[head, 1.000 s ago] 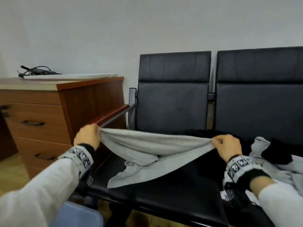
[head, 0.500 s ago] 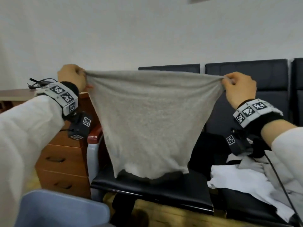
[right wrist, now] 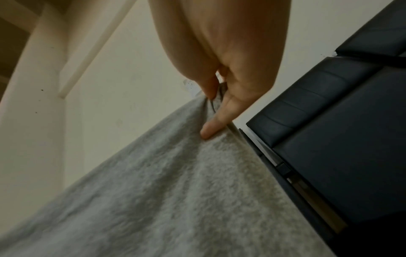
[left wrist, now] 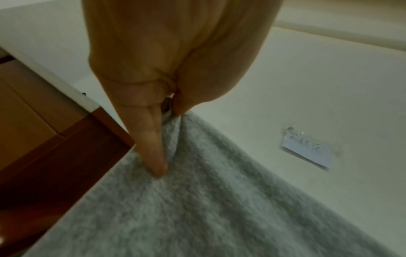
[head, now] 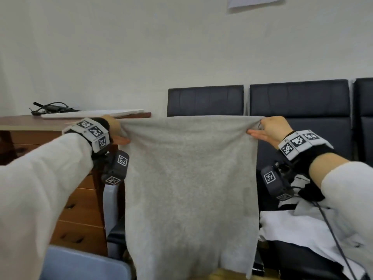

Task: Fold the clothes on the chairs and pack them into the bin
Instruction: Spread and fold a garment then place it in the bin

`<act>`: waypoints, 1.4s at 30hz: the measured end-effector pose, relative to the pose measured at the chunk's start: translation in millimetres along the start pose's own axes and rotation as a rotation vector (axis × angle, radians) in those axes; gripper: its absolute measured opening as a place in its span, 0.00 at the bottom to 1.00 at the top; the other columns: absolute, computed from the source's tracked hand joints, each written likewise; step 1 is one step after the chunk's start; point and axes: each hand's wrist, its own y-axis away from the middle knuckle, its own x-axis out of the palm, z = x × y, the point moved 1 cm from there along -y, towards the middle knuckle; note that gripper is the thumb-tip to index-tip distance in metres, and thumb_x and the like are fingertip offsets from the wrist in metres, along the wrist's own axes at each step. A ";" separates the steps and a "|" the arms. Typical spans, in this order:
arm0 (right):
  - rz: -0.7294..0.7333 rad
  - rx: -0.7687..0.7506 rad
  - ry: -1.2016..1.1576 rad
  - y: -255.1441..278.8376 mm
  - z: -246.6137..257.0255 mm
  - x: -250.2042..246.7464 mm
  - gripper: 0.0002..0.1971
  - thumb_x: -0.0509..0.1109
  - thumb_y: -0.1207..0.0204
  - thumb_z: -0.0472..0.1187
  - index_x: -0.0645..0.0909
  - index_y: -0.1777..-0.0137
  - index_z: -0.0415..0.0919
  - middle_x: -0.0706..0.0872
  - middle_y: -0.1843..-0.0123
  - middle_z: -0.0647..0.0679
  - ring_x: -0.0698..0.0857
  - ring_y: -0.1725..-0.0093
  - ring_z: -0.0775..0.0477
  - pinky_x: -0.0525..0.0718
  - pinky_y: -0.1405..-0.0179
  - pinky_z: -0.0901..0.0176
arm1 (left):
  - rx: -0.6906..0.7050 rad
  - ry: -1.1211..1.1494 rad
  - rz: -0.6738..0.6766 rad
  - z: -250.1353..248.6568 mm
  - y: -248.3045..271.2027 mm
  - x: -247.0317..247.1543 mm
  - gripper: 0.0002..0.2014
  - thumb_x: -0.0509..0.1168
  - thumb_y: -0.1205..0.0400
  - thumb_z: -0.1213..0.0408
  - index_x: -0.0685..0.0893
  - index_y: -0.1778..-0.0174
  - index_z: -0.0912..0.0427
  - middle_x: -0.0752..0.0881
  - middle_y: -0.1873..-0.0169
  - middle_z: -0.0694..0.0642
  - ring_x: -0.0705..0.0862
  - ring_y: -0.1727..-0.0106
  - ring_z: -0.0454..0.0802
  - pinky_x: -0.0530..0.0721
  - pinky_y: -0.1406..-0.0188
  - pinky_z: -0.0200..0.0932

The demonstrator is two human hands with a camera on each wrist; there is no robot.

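The grey garment (head: 189, 188) hangs flat in the air before the black chairs (head: 298, 110), so this looks like the spread-out ahead of the first fold; next it wants laying down or halving. The left hand (head: 115, 130) and right hand (head: 270, 130) are raised level and wide apart, each pinching a top corner, with the blue bin (head: 80, 265) low on the left.

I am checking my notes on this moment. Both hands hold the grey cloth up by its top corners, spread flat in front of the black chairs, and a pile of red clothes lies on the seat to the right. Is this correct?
Not quite. The clothes on the seat are white, with some dark fabric, not red; the head view shows it. The rest holds: left hand and right hand pinch the grey cloth by its top corners, spread before the black chairs.
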 end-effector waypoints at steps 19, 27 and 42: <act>0.248 0.123 -0.754 59.5 3.1 15.0 0.05 0.59 0.18 0.36 0.76 0.50 0.36 0.81 0.65 0.44 0.86 0.79 0.53 0.83 0.79 0.67 | 0.179 0.811 -0.103 54.2 40.4 7.2 0.13 0.56 0.19 0.74 0.75 0.69 0.59 0.74 0.72 0.62 0.83 0.76 0.51 0.85 0.81 0.38; 0.886 0.350 -0.207 91.8 -73.8 59.4 0.07 0.65 0.22 0.38 0.82 0.61 0.42 0.84 0.69 0.50 0.80 0.79 0.57 0.65 0.86 0.71 | -0.085 0.499 0.479 113.4 80.2 67.5 0.05 0.57 0.17 0.73 0.78 0.53 0.65 0.82 0.58 0.69 0.87 0.74 0.58 0.85 0.77 0.43; 0.675 0.531 -0.473 46.4 -126.9 112.8 0.13 0.62 0.19 0.37 0.82 0.38 0.35 0.87 0.40 0.40 0.85 0.40 0.41 0.82 0.43 0.49 | -0.095 0.301 0.322 110.7 22.9 127.9 0.05 0.62 0.18 0.71 0.84 0.55 0.63 0.80 0.60 0.62 0.79 0.63 0.53 0.77 0.71 0.41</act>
